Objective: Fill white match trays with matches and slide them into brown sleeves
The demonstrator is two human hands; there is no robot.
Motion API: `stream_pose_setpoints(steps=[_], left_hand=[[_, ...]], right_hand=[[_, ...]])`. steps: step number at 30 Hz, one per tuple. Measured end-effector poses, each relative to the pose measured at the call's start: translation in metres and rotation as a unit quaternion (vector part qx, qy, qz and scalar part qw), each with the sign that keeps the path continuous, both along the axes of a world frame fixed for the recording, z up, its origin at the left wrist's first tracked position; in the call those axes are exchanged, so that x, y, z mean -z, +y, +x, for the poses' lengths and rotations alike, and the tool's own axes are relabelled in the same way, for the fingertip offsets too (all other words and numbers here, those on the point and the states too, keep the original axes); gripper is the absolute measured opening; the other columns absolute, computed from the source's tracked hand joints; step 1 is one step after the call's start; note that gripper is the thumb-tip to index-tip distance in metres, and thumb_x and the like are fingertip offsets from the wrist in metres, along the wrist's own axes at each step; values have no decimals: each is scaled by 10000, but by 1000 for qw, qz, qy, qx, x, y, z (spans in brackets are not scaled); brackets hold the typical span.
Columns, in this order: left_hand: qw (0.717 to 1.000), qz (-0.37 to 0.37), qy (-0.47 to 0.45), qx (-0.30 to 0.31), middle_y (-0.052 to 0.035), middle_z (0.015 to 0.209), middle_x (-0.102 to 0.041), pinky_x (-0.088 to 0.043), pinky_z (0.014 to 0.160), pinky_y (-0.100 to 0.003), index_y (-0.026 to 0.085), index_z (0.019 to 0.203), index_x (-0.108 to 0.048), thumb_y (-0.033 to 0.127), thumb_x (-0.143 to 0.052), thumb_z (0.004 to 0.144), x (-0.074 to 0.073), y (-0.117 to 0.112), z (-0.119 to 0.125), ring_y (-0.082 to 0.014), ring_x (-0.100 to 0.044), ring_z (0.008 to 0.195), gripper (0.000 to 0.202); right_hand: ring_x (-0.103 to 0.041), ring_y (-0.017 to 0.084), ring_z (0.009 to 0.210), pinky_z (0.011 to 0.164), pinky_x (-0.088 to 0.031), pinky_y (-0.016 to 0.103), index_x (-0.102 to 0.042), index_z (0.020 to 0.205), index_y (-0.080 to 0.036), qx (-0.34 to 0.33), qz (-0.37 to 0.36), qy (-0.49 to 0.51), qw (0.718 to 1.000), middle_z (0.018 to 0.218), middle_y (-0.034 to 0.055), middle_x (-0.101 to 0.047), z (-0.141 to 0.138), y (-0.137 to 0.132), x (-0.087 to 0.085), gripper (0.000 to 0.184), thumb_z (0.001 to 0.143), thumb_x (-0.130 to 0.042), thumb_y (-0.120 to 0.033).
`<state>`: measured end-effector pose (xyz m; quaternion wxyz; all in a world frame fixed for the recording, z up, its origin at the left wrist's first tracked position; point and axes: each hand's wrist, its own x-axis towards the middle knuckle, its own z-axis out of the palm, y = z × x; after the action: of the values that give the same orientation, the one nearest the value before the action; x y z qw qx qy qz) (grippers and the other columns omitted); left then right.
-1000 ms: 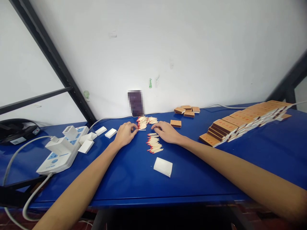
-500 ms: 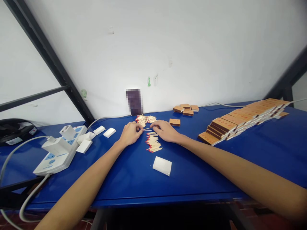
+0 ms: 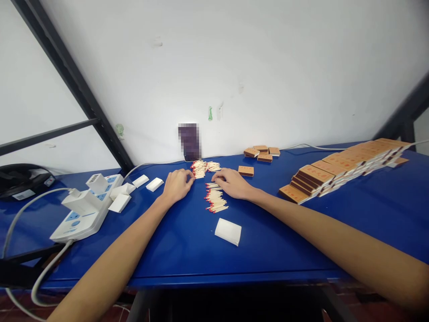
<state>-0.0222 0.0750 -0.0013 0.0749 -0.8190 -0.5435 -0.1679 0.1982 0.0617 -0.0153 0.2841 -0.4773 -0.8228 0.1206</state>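
Observation:
Both my hands rest on a blue table (image 3: 187,250) beside loose red-tipped matches. My left hand (image 3: 176,185) has its fingers curled, the fingertips at the edge of the far heap of matches (image 3: 201,169). My right hand (image 3: 233,183) lies palm down with bent fingers, touching the top of a neater row of matches (image 3: 215,199) that runs toward me between the hands. I cannot make out whether either hand pinches a match. A white matchbox tray (image 3: 228,231) lies nearer to me, apart from both hands.
A long stepped row of brown matchboxes (image 3: 338,167) fills the right side; a few more (image 3: 261,153) and a single one (image 3: 246,170) lie farther back. White trays (image 3: 147,182) and a power strip with adapters and cables (image 3: 85,209) occupy the left. A blurred dark object (image 3: 189,142) leans on the wall.
My left hand moved right to the row of matches half a second ago, then drew back toward the far heap. My right hand barely shifted.

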Motion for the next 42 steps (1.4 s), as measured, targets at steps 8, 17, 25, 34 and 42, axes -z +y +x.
stream_pose_setpoints(steps=[8, 17, 25, 34, 42], left_hand=[[1000, -13, -15, -7, -36, 808, -656, -380, 659, -285, 209, 933, -669, 310, -517, 871, 0, 0, -2, -195, -589, 762, 192], [999, -17, -20, 23, -25, 778, -624, -352, 674, -292, 221, 922, -663, 363, -526, 878, 0, -2, -2, -192, -552, 750, 202], [999, -29, -21, 29, -27, 786, -616, -355, 720, -300, 228, 914, -667, 359, -513, 892, 1, -2, 3, -196, -537, 757, 203], [997, -51, -42, 49, -17, 745, -611, -372, 748, -308, 224, 869, -672, 351, -504, 877, 2, -2, 6, -193, -532, 753, 210], [995, -61, -62, 47, -15, 757, -614, -368, 744, -312, 227, 864, -687, 363, -542, 864, 5, -4, 13, -194, -521, 771, 198]], right_hand=[[-586, 167, 795, 774, -396, 281, -717, 850, -219, -17, 0, 13, 1000, 861, 28, -680, 1, 0, 1, 264, 864, -455, -189], [-581, 175, 813, 765, -388, 283, -722, 859, -207, -11, 2, 10, 1000, 869, 41, -683, 1, 0, 0, 274, 854, -450, -176], [-585, 169, 820, 770, -398, 274, -722, 878, -194, -2, -3, 34, 999, 899, 47, -681, 0, -1, -1, 270, 859, -453, -173], [-583, 165, 812, 731, -390, 260, -724, 883, -186, -3, -3, 46, 999, 883, 46, -675, 1, 1, 0, 277, 852, -450, -161], [-563, 157, 762, 714, -391, 261, -711, 949, -198, 5, -4, 39, 999, 860, 40, -654, 1, 3, 2, 283, 850, -448, -165]])
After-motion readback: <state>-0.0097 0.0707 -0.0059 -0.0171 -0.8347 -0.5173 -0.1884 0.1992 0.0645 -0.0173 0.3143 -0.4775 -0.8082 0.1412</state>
